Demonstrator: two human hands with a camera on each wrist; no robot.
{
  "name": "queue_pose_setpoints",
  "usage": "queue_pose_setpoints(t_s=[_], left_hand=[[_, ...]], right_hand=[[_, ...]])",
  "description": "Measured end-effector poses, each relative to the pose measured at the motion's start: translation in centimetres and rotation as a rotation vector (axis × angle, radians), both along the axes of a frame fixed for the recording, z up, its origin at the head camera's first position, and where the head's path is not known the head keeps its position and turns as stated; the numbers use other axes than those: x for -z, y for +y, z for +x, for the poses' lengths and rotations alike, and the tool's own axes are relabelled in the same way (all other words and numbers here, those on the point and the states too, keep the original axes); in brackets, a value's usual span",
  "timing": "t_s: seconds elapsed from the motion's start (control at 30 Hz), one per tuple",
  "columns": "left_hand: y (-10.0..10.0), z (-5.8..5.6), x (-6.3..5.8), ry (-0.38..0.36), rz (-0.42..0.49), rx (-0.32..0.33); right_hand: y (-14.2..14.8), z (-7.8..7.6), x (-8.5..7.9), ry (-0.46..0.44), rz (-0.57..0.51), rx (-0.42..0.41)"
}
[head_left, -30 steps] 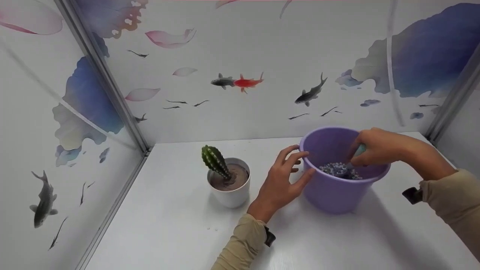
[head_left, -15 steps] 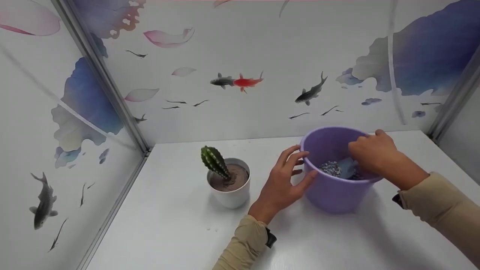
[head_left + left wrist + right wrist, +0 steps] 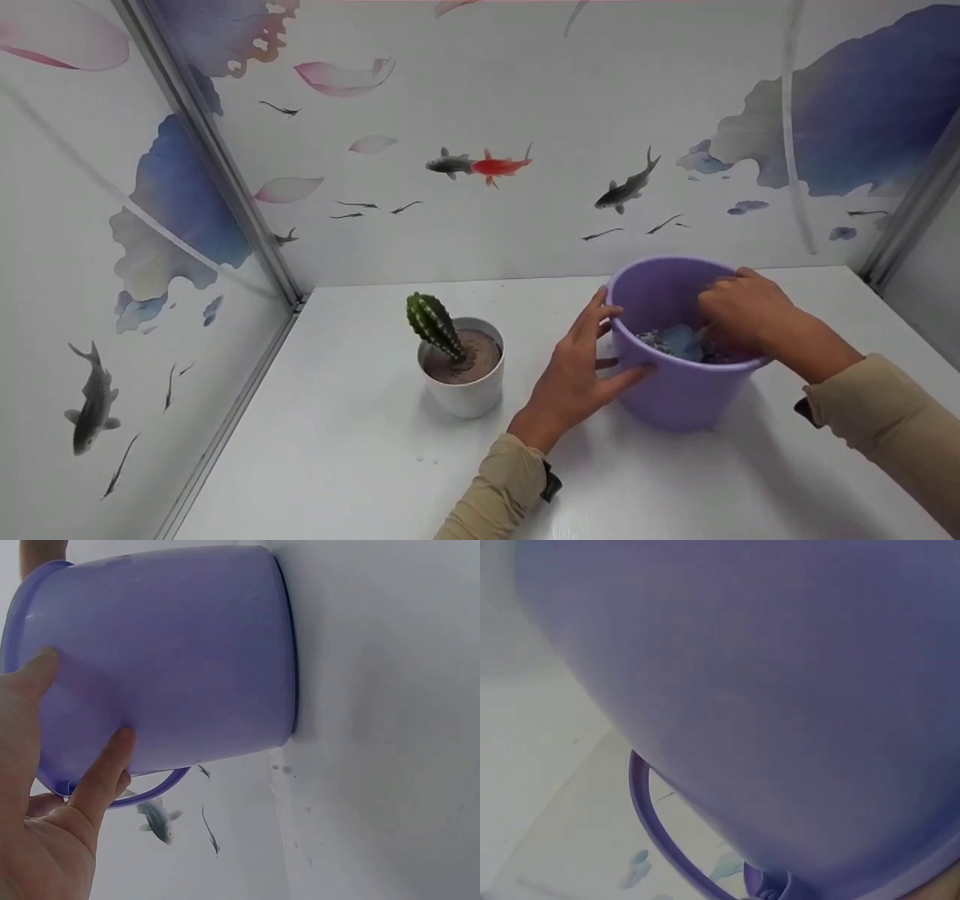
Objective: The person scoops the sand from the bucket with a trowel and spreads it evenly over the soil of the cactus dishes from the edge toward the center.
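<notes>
A purple bucket (image 3: 675, 401) stands upright on the white tabletop, with grey and white granules (image 3: 651, 340) inside. My left hand (image 3: 566, 379) steadies its left side, fingers spread, fingertips at the rim and thumb against the outer wall. In the left wrist view, the thumb and a nearly straight finger (image 3: 105, 765) touch the bucket's wall. Reaching over the right rim, my right hand (image 3: 750, 311) grips a small blue shovel, whose blade (image 3: 682, 341) rests among the granules. The handle is hidden by the hand. In the right wrist view, the bucket's outer wall (image 3: 742, 690) covers most of the picture.
Left of the bucket, a green cactus (image 3: 431, 322) leans in a white pot (image 3: 469, 397) of brown soil. Small crumbs (image 3: 427, 460) lie in front of it. Behind the table rises a wall (image 3: 450, 240) printed with fish. The bucket's handle (image 3: 656, 825) hangs at its far side.
My right hand has turned over and dipped further into the bucket; the shovel's blade, hardly visible a second ago, now shows lower in the granules. My left thumb has slid onto the bucket's front.
</notes>
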State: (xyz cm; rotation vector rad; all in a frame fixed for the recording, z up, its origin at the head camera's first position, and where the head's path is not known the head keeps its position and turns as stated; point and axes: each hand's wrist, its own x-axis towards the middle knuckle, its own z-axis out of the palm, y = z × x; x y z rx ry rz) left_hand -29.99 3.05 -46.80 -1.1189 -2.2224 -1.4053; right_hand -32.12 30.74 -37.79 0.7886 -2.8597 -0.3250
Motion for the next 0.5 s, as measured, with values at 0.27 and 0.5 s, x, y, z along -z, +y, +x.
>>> queue_pose_setpoints(t_s=[0.27,0.5], left_hand=[[-0.14,-0.3,0.06,0.013,-0.01,-0.001],[-0.27,-0.56,0.57,0.036,0.008,0.009]], right_hand=[[0.36,-0.62,0.46,-0.105,-0.075,-0.057],[-0.32,-0.26,0.44,-0.179,-0.041,-0.009]])
